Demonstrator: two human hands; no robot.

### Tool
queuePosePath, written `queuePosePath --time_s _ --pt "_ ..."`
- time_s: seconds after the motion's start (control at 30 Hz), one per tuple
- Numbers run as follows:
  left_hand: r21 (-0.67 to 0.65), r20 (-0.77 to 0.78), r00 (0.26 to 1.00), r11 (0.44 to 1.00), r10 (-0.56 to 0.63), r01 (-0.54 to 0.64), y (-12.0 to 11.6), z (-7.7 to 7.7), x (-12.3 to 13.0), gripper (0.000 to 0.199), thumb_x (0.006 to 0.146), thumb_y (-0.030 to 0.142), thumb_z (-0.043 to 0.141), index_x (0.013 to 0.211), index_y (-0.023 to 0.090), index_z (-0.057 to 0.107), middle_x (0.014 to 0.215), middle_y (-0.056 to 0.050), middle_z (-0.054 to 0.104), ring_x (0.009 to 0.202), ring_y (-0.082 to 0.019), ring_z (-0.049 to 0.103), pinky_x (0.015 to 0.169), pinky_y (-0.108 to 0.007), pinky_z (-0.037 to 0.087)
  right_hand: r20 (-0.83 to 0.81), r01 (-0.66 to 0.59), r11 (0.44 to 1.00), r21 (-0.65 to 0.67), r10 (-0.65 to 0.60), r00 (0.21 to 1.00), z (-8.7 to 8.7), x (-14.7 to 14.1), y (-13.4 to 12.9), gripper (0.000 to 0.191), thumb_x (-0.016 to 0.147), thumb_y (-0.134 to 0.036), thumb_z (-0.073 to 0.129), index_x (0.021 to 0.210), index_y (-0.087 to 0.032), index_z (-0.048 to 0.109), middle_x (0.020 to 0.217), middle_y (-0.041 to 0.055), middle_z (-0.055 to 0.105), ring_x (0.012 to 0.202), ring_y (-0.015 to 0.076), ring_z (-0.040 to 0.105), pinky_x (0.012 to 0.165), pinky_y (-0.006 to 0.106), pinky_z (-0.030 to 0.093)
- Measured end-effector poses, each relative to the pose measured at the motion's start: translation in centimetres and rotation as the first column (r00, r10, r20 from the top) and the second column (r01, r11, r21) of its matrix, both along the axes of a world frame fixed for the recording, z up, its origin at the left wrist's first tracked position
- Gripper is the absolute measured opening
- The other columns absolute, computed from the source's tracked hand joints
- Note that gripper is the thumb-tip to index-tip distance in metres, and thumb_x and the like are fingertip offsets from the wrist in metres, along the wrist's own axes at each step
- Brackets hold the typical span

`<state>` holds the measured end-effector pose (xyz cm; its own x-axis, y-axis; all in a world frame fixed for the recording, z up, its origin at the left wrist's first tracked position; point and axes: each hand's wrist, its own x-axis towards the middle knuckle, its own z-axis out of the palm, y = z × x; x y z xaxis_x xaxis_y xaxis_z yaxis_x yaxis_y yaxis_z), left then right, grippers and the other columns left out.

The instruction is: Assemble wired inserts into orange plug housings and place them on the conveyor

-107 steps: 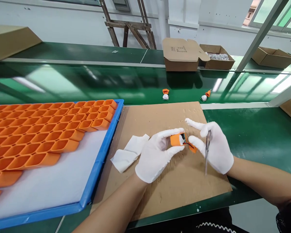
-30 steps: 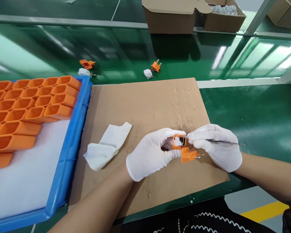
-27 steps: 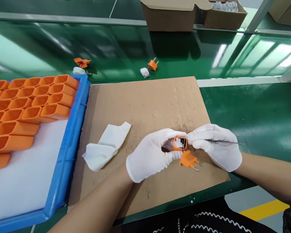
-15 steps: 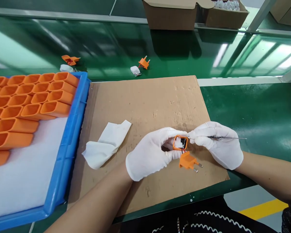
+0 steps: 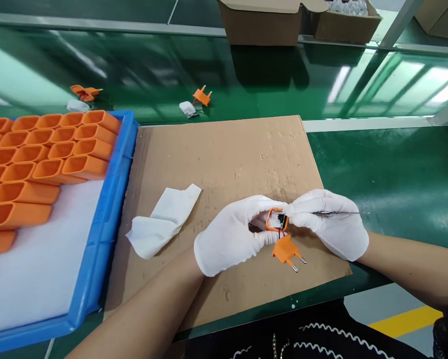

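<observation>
My gloved left hand (image 5: 237, 234) is closed around an orange plastic housing (image 5: 268, 225), its open end turned toward me. White material and a black part show inside. A two-pin orange plug (image 5: 285, 249) hangs below the opening on red and black wires. Thin metal tweezers (image 5: 338, 213) are pinched in my gloved right hand (image 5: 327, 219), their tips at the housing's opening. The fingers partly cover the tweezers. Under both hands lies a cardboard sheet (image 5: 224, 159).
A blue tray (image 5: 97, 239) at the left holds several orange housings (image 5: 84, 167) on a white liner. A crumpled white cloth (image 5: 164, 219) lies on the cardboard. Behind, orange plugs (image 5: 202, 96) with white-wrapped parts rest on a green surface; cardboard boxes (image 5: 261, 25) stand above.
My right hand has shifted left, bringing the tweezers' tips farther into the housing. The hanging plug has swung slightly down and left. The plugs on the green surface behind have moved left.
</observation>
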<state>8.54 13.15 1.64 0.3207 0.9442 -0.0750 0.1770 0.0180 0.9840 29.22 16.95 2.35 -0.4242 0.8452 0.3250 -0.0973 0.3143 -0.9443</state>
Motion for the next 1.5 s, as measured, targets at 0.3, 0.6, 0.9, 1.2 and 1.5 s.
queuePosePath --time_s 0.3,0.6,0.9,1.2,1.5 --pt "-0.002 -0.002 1.000 1.000 0.004 -0.004 0.10 -0.26 -0.08 0.029 0.080 0.028 0.077 0.108 0.020 0.077 0.094 -0.007 0.072 0.079 -0.020 0.070 0.075 -0.034 0.063 0.034 0.060 0.998 0.013 -0.060 0.998 0.27 0.18 -0.11 0.014 0.083 -0.015 0.081 0.079 -0.028 0.081 0.081 -0.0008 0.078 0.075 0.0177 0.074 0.069 0.033 0.062" --pt "-0.015 0.000 1.000 1.000 -0.005 0.005 -0.02 -0.21 -0.20 0.028 0.081 0.029 0.076 0.107 0.019 0.076 0.095 -0.007 0.072 0.081 -0.020 0.070 0.075 -0.034 0.062 0.034 0.054 0.998 0.009 -0.055 0.998 0.01 0.21 -0.01 0.013 0.082 -0.015 0.081 0.079 -0.027 0.081 0.081 -0.0005 0.078 0.075 0.0171 0.074 0.069 0.031 0.062" --pt "-0.109 -0.052 0.998 0.994 -0.039 0.033 0.08 -0.13 -0.32 0.046 0.083 0.035 0.072 0.125 0.017 0.068 0.112 -0.010 0.073 0.092 -0.023 0.070 0.087 -0.039 0.059 0.049 0.046 0.998 0.037 -0.048 0.998 0.18 0.32 0.06 0.016 0.081 -0.008 0.080 0.078 -0.024 0.080 0.079 0.0002 0.078 0.073 0.0159 0.073 0.067 0.028 0.061" --pt "-0.159 -0.027 0.996 0.984 -0.087 0.082 -0.26 -0.28 -0.56 0.060 0.085 0.033 0.067 0.143 0.020 0.056 0.120 -0.008 0.071 0.101 -0.024 0.070 0.093 -0.040 0.057 -0.057 -0.038 0.990 0.137 0.047 0.997 -0.31 -0.04 0.48 0.011 0.086 -0.010 0.078 0.088 -0.021 0.080 0.079 0.0021 0.078 0.075 0.0165 0.074 0.069 0.030 0.063" --pt "-0.127 -0.047 0.992 0.986 -0.117 0.110 -0.22 -0.46 -0.61 0.061 0.086 0.033 0.065 0.145 0.021 0.054 0.121 -0.008 0.070 0.105 -0.025 0.069 0.094 -0.041 0.057 -0.124 -0.097 0.989 0.115 0.111 0.986 -0.40 -0.28 0.45 0.011 0.087 -0.012 0.079 0.093 -0.022 0.080 0.087 0.0030 0.079 0.078 0.0151 0.075 0.071 0.028 0.063"
